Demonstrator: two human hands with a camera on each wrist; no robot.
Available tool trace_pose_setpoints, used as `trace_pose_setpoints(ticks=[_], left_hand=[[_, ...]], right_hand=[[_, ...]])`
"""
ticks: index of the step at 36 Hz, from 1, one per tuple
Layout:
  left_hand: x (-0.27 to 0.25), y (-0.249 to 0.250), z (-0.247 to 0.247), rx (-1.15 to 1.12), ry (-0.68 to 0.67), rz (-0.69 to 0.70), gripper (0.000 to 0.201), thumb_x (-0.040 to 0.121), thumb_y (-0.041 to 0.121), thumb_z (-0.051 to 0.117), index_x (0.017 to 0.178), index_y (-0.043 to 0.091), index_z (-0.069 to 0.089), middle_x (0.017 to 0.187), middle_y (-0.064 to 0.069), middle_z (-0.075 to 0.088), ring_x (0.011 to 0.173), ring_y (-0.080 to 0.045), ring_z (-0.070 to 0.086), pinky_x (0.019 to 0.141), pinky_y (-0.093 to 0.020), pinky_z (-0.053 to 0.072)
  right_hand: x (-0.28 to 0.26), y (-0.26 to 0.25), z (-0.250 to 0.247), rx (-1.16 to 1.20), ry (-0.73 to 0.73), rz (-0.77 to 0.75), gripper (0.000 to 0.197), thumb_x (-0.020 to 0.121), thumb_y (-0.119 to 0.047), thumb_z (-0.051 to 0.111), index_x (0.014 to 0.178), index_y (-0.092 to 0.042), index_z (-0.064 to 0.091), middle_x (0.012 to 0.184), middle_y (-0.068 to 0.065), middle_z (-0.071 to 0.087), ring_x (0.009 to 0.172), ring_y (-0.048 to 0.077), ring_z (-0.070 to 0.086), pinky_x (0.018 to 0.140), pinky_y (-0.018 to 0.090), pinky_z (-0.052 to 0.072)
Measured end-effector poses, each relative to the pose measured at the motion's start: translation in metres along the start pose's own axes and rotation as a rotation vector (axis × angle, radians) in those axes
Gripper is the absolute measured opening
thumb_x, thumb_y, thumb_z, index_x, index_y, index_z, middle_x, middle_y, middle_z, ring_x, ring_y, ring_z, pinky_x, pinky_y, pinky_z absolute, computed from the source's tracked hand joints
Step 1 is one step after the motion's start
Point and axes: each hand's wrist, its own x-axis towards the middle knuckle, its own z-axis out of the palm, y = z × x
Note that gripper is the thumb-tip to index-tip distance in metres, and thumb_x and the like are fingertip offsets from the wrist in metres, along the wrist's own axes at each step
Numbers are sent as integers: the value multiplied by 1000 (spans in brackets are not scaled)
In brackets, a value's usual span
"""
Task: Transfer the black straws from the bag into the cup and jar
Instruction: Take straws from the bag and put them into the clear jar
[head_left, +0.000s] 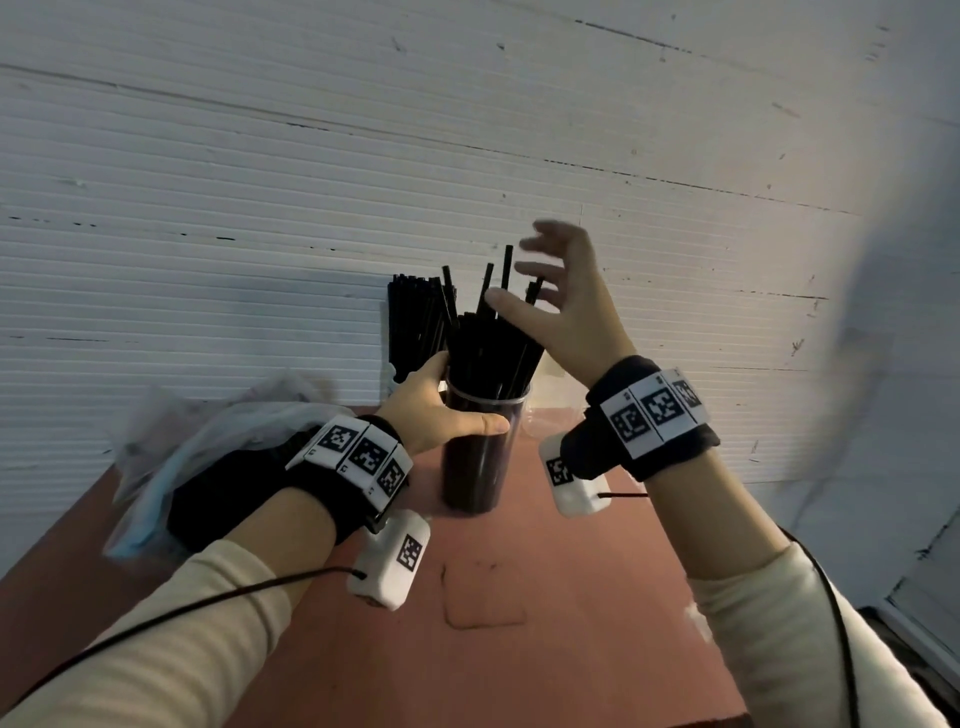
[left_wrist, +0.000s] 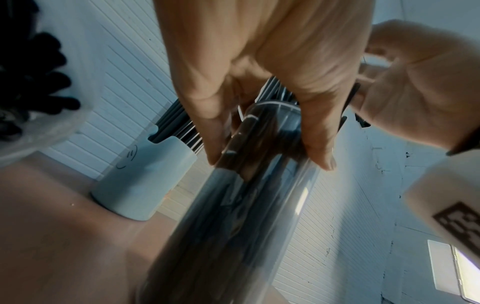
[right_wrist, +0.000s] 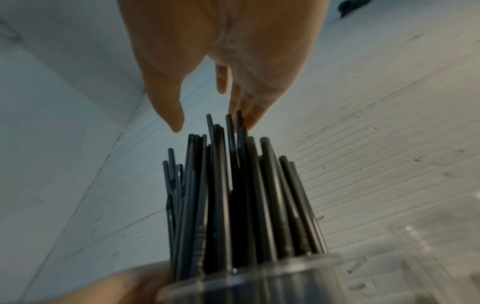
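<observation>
A tall clear jar stands on the red-brown table, packed with black straws that stick up unevenly. My left hand grips the jar just under its rim; in the left wrist view its thumb and fingers wrap round the jar. My right hand hovers open over the straw tops, fingers spread. In the right wrist view its fingertips are at the tips of the tallest straws. Behind the jar stands a white cup, full of straws. The plastic bag lies at left.
A white ribbed wall runs close behind the cup and jar. A piece of clear plastic lies on the table to the right of the jar. The table ends near my right forearm.
</observation>
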Motion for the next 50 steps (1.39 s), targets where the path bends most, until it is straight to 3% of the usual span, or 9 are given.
trace_pose_setpoints(ticks=[4, 10, 17, 23, 30, 33, 40, 45, 50], left_hand=[[0, 1, 0, 12, 12, -1, 85, 60, 36, 91, 134, 29, 49, 123, 13, 62, 118, -9, 55, 108, -34, 40], [-1, 1, 0, -9, -9, -4, 94, 48, 50, 89, 132, 30, 50, 121, 15, 63, 116, -7, 57, 107, -38, 43], [-2, 0, 0, 31, 11, 0, 87, 59, 43, 90, 134, 28, 48, 126, 13, 60, 120, -9, 55, 108, -35, 40], [-4, 1, 0, 23, 16, 9, 78, 63, 37, 90, 130, 27, 52, 121, 12, 64, 116, -7, 57, 104, -31, 43], [-4, -2, 3, -21, 8, 13, 77, 63, 39, 89, 130, 29, 53, 119, 15, 64, 114, -4, 58, 104, -32, 44], [-7, 0, 5, -13, 14, 25, 72, 66, 37, 87, 129, 26, 52, 116, 13, 66, 111, -4, 60, 96, -25, 46], [-9, 6, 9, -8, -9, 1, 89, 73, 37, 83, 146, 23, 32, 129, 10, 57, 116, 1, 53, 90, -12, 40], [-24, 2, -3, 112, -75, -145, 127, 69, 50, 81, 155, 26, -10, 164, 1, 10, 150, -16, 12, 122, -42, 17], [-54, -2, -34, 232, 100, -61, 68, 85, 17, 70, 146, 21, 38, 130, 6, 54, 125, -14, 52, 101, -23, 41]], right_hand=[[-3, -3, 5, -108, -61, -177, 61, 91, -16, 63, 144, -19, 34, 144, 0, 43, 127, 10, 49, 105, 22, 42], [-19, 13, 19, -406, -200, -177, 27, 97, -23, 49, 117, -12, 65, 114, 0, 66, 105, 12, 59, 95, 33, 48], [-13, -1, 17, -380, -223, -297, 55, 98, -22, 49, 150, -19, 31, 155, -3, 30, 141, 7, 30, 110, 11, 21], [-21, 10, 17, -556, -340, -251, 45, 96, -34, 43, 137, -19, 49, 133, 0, 57, 124, 17, 51, 103, 41, 43], [-37, 11, 15, -528, -224, -247, 49, 99, -27, 45, 147, -19, 37, 153, -4, 34, 136, 12, 38, 111, 26, 30], [-38, 12, 17, -611, -269, -259, 46, 100, -29, 42, 144, -17, 41, 147, 1, 45, 135, 17, 40, 115, 34, 29], [-39, 4, 15, -508, -249, -204, 45, 99, -29, 45, 142, -17, 43, 145, 2, 46, 137, 17, 37, 115, 31, 28], [-44, -5, 18, -398, -132, -205, 41, 97, -27, 49, 136, -15, 51, 139, 0, 51, 136, 17, 38, 112, 29, 30], [-51, -18, 37, -257, 65, -249, 21, 90, -15, 53, 107, -9, 63, 106, 0, 59, 100, 17, 55, 88, 25, 44]])
